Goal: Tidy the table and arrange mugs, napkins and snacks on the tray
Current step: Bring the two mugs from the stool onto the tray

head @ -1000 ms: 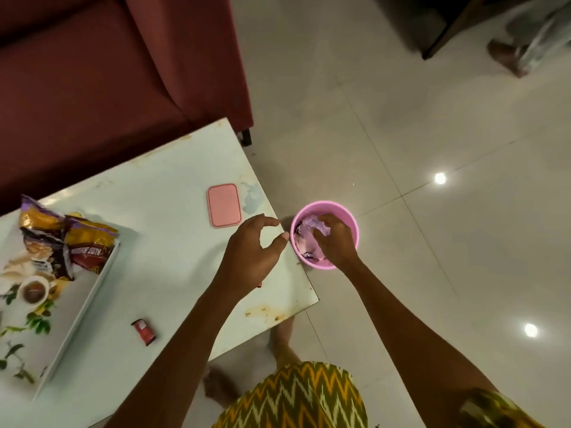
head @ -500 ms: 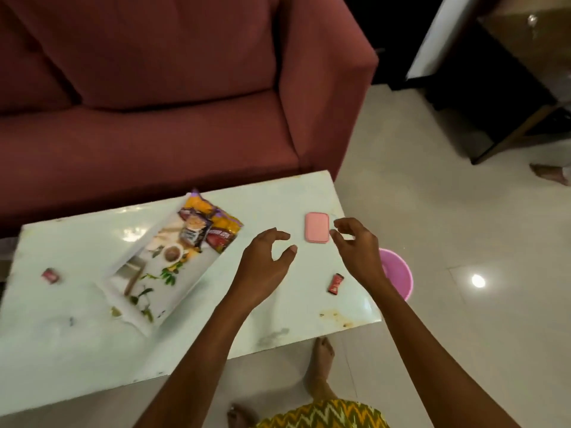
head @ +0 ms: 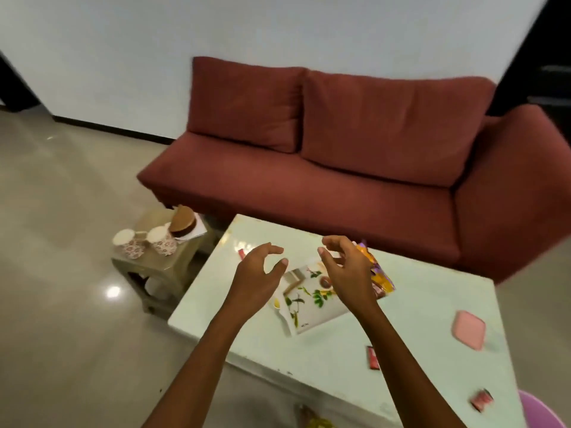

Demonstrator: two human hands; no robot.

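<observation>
A white tray [head: 309, 316] with a leaf print lies on the pale table [head: 340, 350], and snack packets [head: 381, 278] rest on its far end. My left hand [head: 259, 273] hovers over the tray's left side, fingers curled apart and empty. My right hand [head: 347, 267] hangs above the tray's middle, also empty, partly hiding the packets. Two patterned mugs [head: 145, 244] stand on a small side stool [head: 160, 264] left of the table, with a napkin [head: 197, 231] and a brown round box [head: 183, 223] behind them.
Small red wrappers lie on the table: one far left [head: 241, 254], one near the front [head: 373, 357], one at the right edge [head: 482, 400]. A pink flat case [head: 469, 333] sits at the right. A pink bin [head: 540, 412] stands at the bottom right. A maroon sofa [head: 340, 165] lies beyond.
My right hand came out of the pink bin and both hands swung left over the tray. The view turned left and up, bringing the stool with mugs into sight.
</observation>
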